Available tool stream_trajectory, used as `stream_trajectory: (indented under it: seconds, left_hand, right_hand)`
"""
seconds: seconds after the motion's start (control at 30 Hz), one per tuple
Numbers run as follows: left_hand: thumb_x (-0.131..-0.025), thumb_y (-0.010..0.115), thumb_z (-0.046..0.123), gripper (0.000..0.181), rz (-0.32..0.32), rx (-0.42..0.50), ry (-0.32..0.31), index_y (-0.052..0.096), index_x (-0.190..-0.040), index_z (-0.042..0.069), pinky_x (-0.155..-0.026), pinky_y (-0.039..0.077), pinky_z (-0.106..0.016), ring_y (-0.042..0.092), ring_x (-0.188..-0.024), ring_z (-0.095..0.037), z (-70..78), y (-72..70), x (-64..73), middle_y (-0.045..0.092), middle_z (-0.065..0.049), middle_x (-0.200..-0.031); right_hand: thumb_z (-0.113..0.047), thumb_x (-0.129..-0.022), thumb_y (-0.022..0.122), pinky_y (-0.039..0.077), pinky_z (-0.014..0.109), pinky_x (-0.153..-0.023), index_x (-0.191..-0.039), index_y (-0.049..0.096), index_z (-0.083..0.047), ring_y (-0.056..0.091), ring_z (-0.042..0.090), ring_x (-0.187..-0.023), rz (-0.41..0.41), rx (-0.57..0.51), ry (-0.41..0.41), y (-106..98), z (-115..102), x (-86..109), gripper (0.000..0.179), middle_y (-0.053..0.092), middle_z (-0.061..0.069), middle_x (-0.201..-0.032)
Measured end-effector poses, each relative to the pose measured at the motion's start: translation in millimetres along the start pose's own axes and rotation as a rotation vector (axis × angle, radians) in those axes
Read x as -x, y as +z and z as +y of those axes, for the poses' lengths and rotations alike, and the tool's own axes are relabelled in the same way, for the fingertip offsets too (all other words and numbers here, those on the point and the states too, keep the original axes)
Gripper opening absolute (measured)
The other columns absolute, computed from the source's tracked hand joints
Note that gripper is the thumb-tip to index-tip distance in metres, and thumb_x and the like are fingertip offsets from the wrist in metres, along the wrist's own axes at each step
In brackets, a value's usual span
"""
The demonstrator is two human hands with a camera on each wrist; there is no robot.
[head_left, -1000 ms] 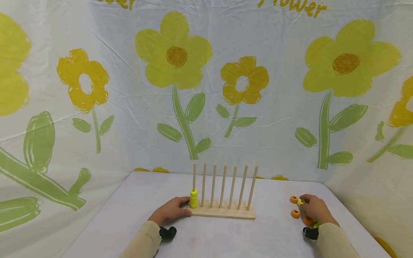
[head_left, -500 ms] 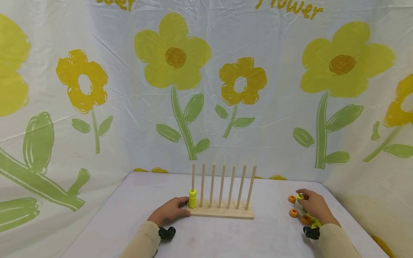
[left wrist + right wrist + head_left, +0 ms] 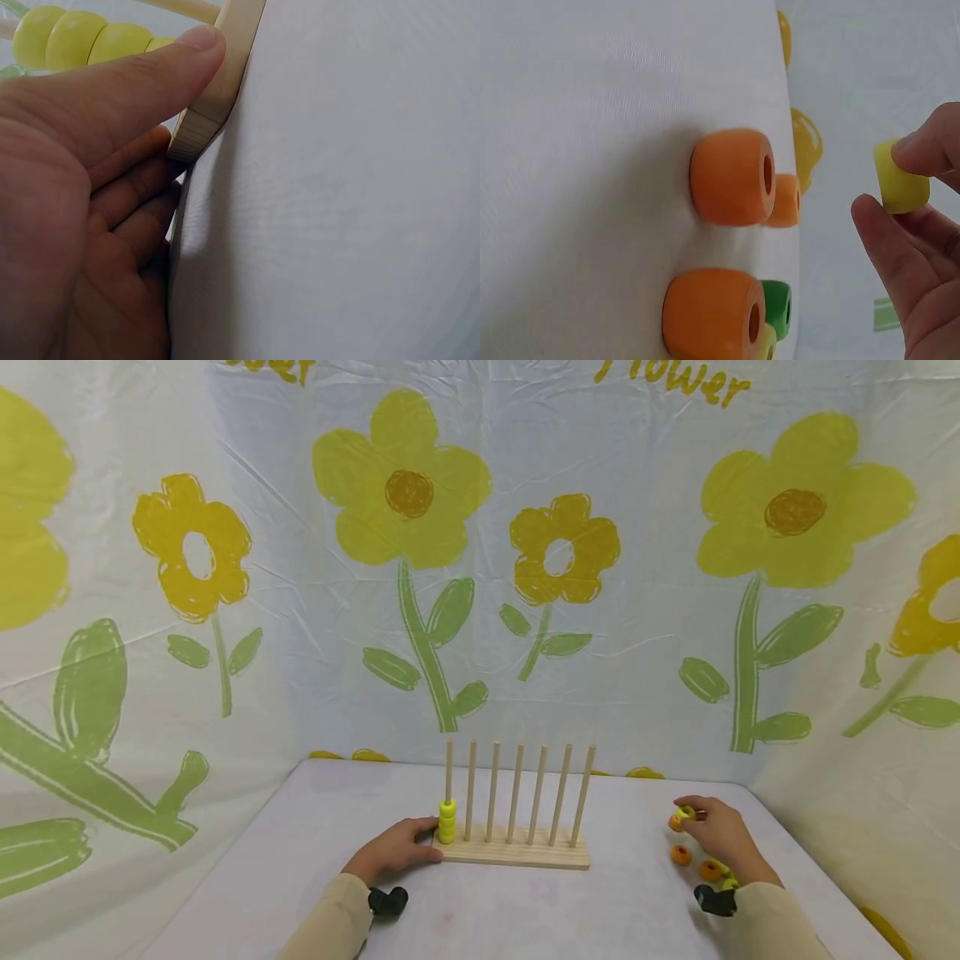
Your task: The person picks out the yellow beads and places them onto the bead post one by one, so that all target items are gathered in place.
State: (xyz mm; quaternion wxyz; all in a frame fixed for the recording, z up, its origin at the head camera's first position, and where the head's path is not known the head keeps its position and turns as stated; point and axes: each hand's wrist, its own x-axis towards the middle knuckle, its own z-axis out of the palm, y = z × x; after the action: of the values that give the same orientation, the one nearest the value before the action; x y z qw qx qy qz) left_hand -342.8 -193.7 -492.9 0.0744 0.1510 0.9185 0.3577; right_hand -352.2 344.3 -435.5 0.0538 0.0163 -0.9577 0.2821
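Observation:
A wooden peg rack (image 3: 517, 854) with a row of several upright pegs stands mid-table. Yellow beads (image 3: 447, 823) are stacked on its leftmost peg. My left hand (image 3: 396, 846) grips the rack's left end; in the left wrist view, the thumb lies along the base's (image 3: 234, 56) edge and the fingers are behind its end. Over to the right, my right hand (image 3: 723, 837) pinches one yellow bead (image 3: 901, 180) between thumb and fingers, raised off the table. Below it lie loose orange beads (image 3: 681, 856), seen close up in the right wrist view.
A green bead (image 3: 778, 309) and another yellow bead (image 3: 768, 343) lie behind the nearer orange bead (image 3: 711, 313). A flower-printed cloth (image 3: 645, 685) hangs behind the white table (image 3: 600, 918) and along its sides.
My right hand has lifted the yellow bead and shifted slightly left with it, now overlapping the farthest orange bead in the head view. My left hand stays on the rack.

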Motion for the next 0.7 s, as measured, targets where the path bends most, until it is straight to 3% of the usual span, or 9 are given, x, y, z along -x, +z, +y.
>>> stream_trajectory:
  seconds: [0.4, 0.6, 0.7]
  left_hand:
    - [-0.081, 0.073, 0.049, 0.077, -0.007, 0.011, -0.005, 0.048, -0.143, 0.012, -0.113, 0.030, -0.060, 0.038, -0.139, -0.038, 0.3, 0.3, 1.6, 0.049, -0.010, -0.147]
    - [-0.081, 0.073, 0.049, 0.076, -0.010, 0.024, -0.014, 0.048, -0.143, 0.013, -0.113, 0.029, -0.060, 0.037, -0.140, -0.038, 1.3, -0.4, 0.8, 0.048, -0.010, -0.147]
    - [-0.081, 0.074, 0.049, 0.077, -0.007, 0.025, -0.020, 0.048, -0.143, 0.013, -0.113, 0.029, -0.060, 0.037, -0.140, -0.038, 1.2, -0.2, 0.6, 0.048, -0.010, -0.147]
  right_hand:
    - [-0.020, -0.089, 0.068, 0.058, 0.047, -0.082, -0.126, 0.061, -0.005, 0.057, 0.042, -0.107, -0.006, -0.032, -0.025, 6.5, -23.5, 8.1, 0.041, 0.053, 0.028, -0.128]
    - [-0.024, -0.090, 0.068, 0.060, 0.037, -0.073, -0.125, 0.063, -0.007, 0.061, 0.033, -0.098, -0.007, -0.033, -0.064, 10.5, -32.5, 8.6, 0.039, 0.058, 0.024, -0.122]
    - [-0.027, -0.090, 0.068, 0.060, 0.039, -0.075, -0.123, 0.064, -0.008, 0.063, 0.031, -0.097, -0.004, -0.024, -0.097, 11.0, -38.9, 9.9, 0.038, 0.061, 0.021, -0.120]
